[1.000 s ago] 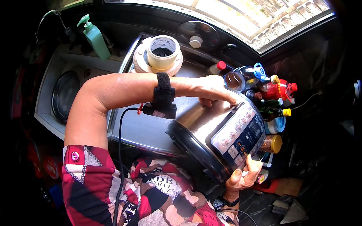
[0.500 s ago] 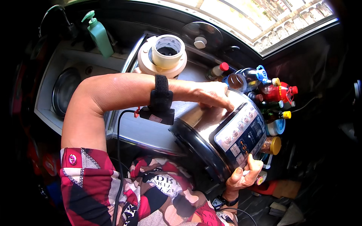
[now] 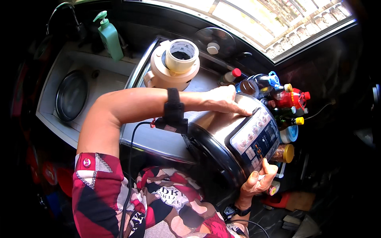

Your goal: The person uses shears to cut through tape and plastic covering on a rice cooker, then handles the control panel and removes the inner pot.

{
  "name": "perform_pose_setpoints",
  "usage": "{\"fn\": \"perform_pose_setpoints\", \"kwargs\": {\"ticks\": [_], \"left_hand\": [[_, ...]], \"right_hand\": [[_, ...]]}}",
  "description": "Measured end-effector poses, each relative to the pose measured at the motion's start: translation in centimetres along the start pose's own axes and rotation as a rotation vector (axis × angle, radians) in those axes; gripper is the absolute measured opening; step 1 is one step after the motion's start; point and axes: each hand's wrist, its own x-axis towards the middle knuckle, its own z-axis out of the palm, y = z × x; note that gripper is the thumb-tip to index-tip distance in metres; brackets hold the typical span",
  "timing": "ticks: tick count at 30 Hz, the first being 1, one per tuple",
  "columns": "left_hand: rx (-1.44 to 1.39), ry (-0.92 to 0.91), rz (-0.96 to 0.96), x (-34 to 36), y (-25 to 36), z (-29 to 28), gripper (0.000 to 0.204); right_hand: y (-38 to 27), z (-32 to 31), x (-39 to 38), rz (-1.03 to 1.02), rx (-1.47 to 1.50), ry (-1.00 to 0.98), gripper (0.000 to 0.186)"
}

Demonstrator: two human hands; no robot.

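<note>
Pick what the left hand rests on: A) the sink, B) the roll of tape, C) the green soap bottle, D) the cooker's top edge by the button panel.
D: the left hand lies on the cooker with its fingers reaching the upper edge of the button panel, while the right hand holds the cooker's lower edge.

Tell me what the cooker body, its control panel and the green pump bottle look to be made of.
Cooker body: brushed metal, probably stainless steel; it shows a soft streaked sheen under the left hand.
Control panel: likely glossy plastic, pale face with a black rim; the right hand holds its lower edge.
Green pump bottle: opaque matte plastic, by its even colour.
</note>
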Motion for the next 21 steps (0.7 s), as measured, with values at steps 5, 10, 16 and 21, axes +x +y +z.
{"fn": "perform_pose_setpoints", "kwargs": {"ticks": [5, 10, 16, 21], "left_hand": [[-0.274, -0.193, -0.155, 1.6, -1.6, -0.7, 0.060], [-0.457, -0.229, -0.229, 1.3, -1.9, -1.5, 0.048], [-0.587, -0.256, -0.264, 0.8, -2.2, -2.1, 0.032], [-0.767, -0.265, -0.242, 0.4, -4.3, -2.4, 0.015]], "right_hand": [[-0.6, 0.1, -0.1, 0.048, -0.031, 0.005, 0.045], [-0.1, 0.5, 0.2, -0.007, -0.003, 0.051, 0.044], [-0.6, 0.2, 0.1, 0.057, -0.046, 0.037, 0.049], [-0.5, 0.3, 0.1, 0.044, -0.040, 0.031, 0.048]]}}
